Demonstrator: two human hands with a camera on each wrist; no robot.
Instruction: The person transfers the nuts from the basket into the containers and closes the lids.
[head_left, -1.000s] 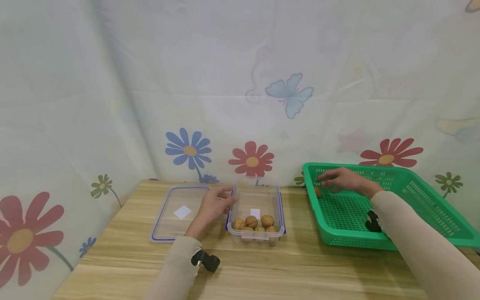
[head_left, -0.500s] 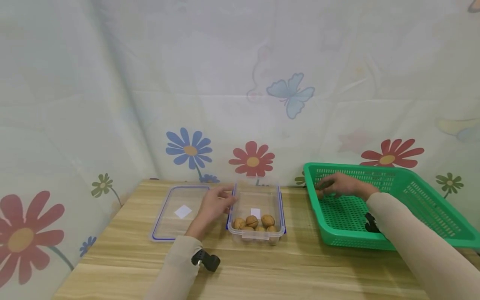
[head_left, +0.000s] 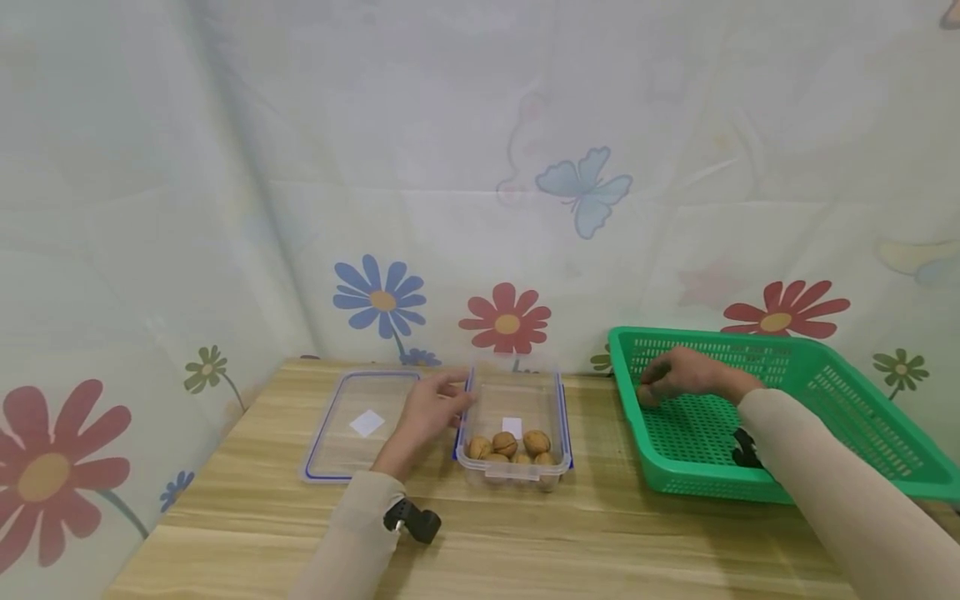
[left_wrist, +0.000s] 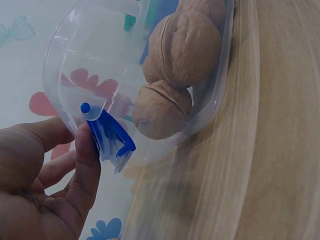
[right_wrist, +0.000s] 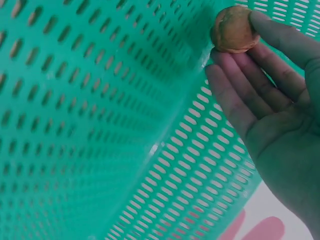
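Note:
My left hand [head_left: 435,410] holds the left side of a clear plastic food container [head_left: 517,392]. In the left wrist view its fingertips are at the wall beside a blue latch [left_wrist: 112,135] that hangs down. Several walnuts [left_wrist: 185,50] lie inside, gathered at the near end. My right hand [head_left: 686,372] reaches into a green perforated basket [head_left: 716,479], at the left wall. The right wrist view shows its thumb and fingers pinching a walnut [right_wrist: 234,30] low in the basket corner. From the head view that walnut is mostly hidden by the fingers.
The container's clear lid [head_left: 330,442], with a blue seal and a white label [head_left: 367,423], lies flat to the left. A wooden table [head_left: 525,542] bears everything. Behind it hangs a flower-printed curtain [head_left: 450,167].
My right hand has lowered into the basket, and its fingers have closed round the walnut by the left wall. The left hand has stayed at the container.

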